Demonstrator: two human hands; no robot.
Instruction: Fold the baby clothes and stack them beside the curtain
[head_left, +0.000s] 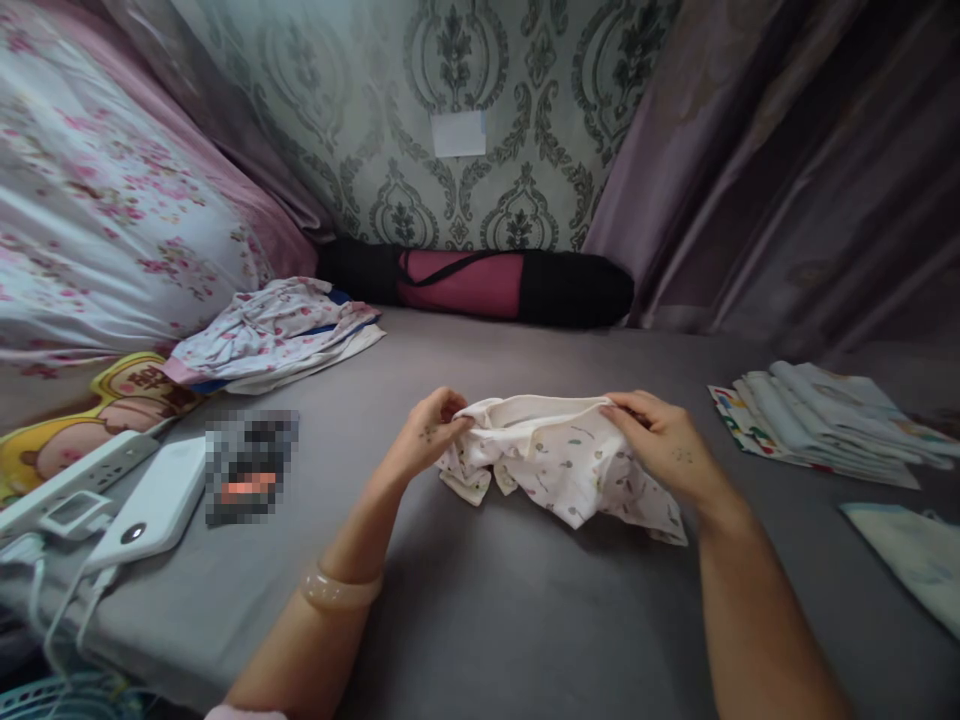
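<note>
A small white garment (559, 465) with a scattered print of little green and brown figures is stretched between my two hands. Its cream band runs along the top, and the lower cloth hangs in folds towards the grey sheet. My left hand (433, 432) pinches the band at its left end, thumb on the near side. At the right end, my right hand (660, 440) grips the same edge between thumb and fingers. The garment's exact kind is hard to tell from the crumpled shape.
Folded clothes (821, 415) lie in a stack at right, near a pale cloth (911, 560). Loose clothes (274, 330) lie at back left. A power strip (82, 485), a white power bank (154, 505) and a blurred-out item (251, 465) sit left. A black-and-maroon bag (465, 283) lies along the wall.
</note>
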